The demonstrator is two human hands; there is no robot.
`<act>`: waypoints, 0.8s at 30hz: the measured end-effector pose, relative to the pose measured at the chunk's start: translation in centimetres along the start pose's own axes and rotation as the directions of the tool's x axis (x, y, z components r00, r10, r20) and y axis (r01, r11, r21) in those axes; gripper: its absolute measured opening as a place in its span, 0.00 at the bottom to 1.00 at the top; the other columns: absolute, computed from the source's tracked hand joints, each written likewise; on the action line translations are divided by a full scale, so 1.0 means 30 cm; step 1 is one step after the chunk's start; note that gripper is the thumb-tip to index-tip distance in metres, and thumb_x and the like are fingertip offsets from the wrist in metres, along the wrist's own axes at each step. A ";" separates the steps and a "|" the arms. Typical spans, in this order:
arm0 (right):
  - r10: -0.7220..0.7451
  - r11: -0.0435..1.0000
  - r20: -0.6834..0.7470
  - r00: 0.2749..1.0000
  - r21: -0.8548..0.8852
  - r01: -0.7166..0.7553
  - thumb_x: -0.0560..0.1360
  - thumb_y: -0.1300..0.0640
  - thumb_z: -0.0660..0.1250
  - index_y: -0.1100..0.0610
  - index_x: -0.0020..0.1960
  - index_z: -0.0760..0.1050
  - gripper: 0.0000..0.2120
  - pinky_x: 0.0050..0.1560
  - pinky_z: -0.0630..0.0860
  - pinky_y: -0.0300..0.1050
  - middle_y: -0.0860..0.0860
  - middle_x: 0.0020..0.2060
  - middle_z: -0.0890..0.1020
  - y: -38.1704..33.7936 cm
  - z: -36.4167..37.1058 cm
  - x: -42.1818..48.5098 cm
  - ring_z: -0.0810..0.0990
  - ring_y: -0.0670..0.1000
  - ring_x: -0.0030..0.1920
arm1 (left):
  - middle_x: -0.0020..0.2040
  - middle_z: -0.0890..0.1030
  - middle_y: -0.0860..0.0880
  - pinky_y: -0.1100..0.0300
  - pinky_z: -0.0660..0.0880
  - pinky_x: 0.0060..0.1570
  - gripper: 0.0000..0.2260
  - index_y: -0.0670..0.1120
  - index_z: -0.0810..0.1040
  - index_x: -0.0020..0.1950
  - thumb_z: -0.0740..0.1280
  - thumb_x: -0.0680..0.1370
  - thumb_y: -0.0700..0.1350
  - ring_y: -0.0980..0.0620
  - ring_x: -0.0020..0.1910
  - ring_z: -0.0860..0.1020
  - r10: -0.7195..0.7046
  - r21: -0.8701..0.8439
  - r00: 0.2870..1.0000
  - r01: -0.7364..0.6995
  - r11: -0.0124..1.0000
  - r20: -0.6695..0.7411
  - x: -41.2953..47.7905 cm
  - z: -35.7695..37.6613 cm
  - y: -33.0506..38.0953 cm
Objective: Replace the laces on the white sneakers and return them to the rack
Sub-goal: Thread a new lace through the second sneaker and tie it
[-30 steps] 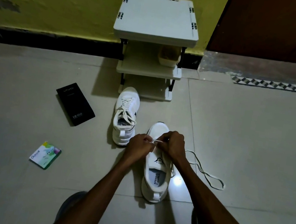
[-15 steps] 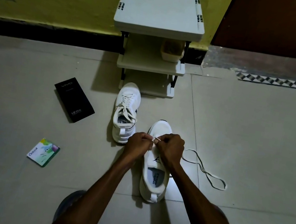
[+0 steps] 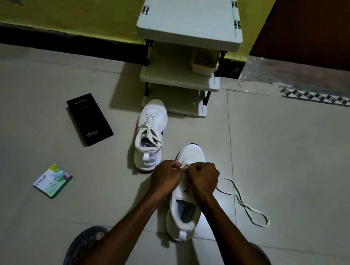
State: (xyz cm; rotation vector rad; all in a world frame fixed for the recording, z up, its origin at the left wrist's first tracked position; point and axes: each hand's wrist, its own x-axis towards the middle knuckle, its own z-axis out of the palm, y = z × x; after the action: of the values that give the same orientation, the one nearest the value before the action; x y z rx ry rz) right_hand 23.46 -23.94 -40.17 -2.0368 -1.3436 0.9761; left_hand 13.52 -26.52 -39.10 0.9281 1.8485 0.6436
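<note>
Two white sneakers stand on the tiled floor. The near sneaker (image 3: 183,213) points away from me, its toe toward the rack. Over its forefoot my left hand (image 3: 166,175) and my right hand (image 3: 202,179) both pinch a white lace (image 3: 243,202); the rest of that lace trails in a loop across the floor to the right. The far sneaker (image 3: 150,135) is laced and stands just in front of the white shoe rack (image 3: 191,15) against the yellow wall.
A black phone box (image 3: 89,118) and a small green card packet (image 3: 53,180) lie on the floor at left. A beige basket (image 3: 204,62) sits on the rack's middle shelf. A brown door is at back right. My sandalled foot (image 3: 82,248) is at bottom.
Both hands stayed on the lace over the near sneaker's forefoot, with only small finger shifts. The camera view tilted slightly. The loose lace loop on the floor barely moved.
</note>
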 end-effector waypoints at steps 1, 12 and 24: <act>0.080 0.996 0.013 0.997 0.050 -0.080 0.68 0.59 0.71 0.59 0.27 0.76 0.12 0.26 0.67 0.38 0.49 0.22 0.73 -0.008 -0.001 0.003 0.75 0.52 0.26 | 0.56 0.84 0.52 0.59 0.73 0.54 0.17 0.49 0.83 0.57 0.62 0.71 0.49 0.50 0.57 0.79 -0.006 0.024 1.000 0.006 1.000 -0.007 0.003 -0.001 -0.002; -0.093 0.993 0.119 0.988 -0.057 0.101 0.70 0.58 0.71 0.58 0.31 0.81 0.09 0.26 0.67 0.38 0.51 0.26 0.79 -0.002 -0.022 0.004 0.78 0.50 0.29 | 0.46 0.85 0.49 0.59 0.73 0.41 0.11 0.47 0.84 0.49 0.67 0.70 0.40 0.51 0.45 0.80 -0.046 -0.111 0.999 0.046 0.993 0.010 0.010 -0.007 -0.007; -0.228 0.854 0.036 0.973 -0.472 0.218 0.75 0.62 0.63 0.58 0.44 0.80 0.08 0.42 0.71 0.44 0.55 0.44 0.82 -0.005 0.038 0.001 0.78 0.56 0.51 | 0.52 0.81 0.53 0.59 0.74 0.55 0.14 0.49 0.80 0.58 0.67 0.74 0.42 0.53 0.50 0.77 -0.032 -0.060 0.998 0.035 0.998 0.047 0.007 -0.017 -0.007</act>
State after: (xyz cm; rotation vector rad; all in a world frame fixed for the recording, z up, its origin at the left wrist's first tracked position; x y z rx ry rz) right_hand 22.50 -23.82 -40.77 -2.1481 -1.9057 0.5535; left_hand 12.93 -26.49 -39.15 0.8637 1.7905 0.6497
